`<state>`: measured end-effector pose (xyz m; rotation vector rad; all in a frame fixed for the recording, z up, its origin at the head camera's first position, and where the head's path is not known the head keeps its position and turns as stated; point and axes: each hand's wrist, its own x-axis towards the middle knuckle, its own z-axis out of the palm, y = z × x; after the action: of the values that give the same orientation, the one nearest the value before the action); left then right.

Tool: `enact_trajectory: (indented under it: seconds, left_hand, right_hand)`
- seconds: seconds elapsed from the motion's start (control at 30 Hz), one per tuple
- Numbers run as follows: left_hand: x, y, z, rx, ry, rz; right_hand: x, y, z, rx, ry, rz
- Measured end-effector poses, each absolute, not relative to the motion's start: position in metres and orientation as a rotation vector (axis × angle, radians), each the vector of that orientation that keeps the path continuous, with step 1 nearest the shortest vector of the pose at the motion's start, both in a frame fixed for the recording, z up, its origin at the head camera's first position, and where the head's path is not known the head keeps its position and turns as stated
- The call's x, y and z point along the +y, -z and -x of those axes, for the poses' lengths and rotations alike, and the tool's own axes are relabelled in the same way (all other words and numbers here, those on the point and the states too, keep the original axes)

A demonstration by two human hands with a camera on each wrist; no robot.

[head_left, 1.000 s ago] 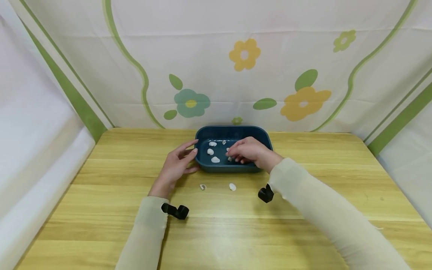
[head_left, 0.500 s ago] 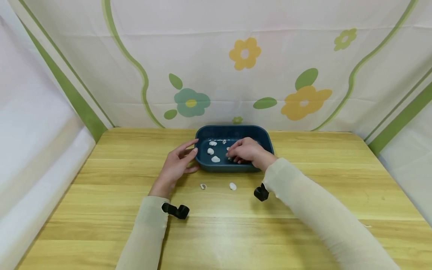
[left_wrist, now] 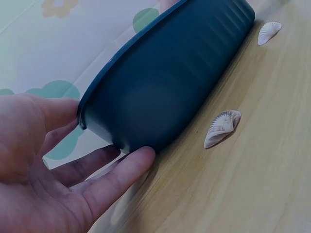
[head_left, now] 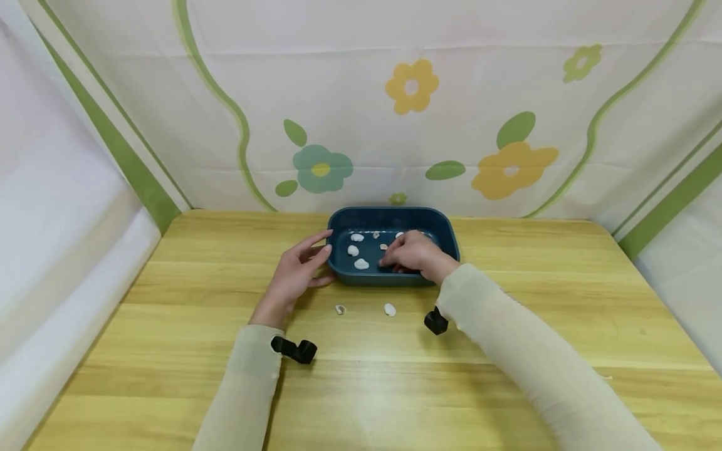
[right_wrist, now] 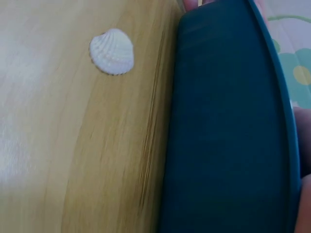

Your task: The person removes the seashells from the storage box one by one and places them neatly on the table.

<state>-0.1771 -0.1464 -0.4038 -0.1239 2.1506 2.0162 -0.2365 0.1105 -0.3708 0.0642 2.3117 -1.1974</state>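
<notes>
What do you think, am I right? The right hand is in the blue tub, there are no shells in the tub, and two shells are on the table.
Not quite: the blue tub does have shells inside. The head view shows several white shells on its floor. The right hand is in the tub, and two shells are on the table.

A: Back wall?
B: White fabric backdrop (head_left: 350,94), horizontal creases. Printed orange-yellow flowers (head_left: 533,164), teal flower (head_left: 334,168) with yellow centre, green leaves (head_left: 445,170), wavy green lines (head_left: 244,134) left and right.
A: Sides?
B: Slanting white fabric panels (head_left: 62,207), broad green stripes (head_left: 138,181) near both corners.
A: Furniture, light?
B: Yellowish wood-grain tabletop (head_left: 186,269) meeting the backdrop; soft glare (head_left: 366,394) at front middle.
</notes>
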Motion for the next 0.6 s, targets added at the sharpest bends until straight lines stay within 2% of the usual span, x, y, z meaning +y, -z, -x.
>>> enact_trajectory:
  seconds: [0.6]
  left_hand:
    - [-0.1438, 0.4030, 0.1768, 2.167, -2.001, 0.155]
  right_hand:
    - [0.1102, 0.3703, 0.2358, 2.460, 1.103, 0.006]
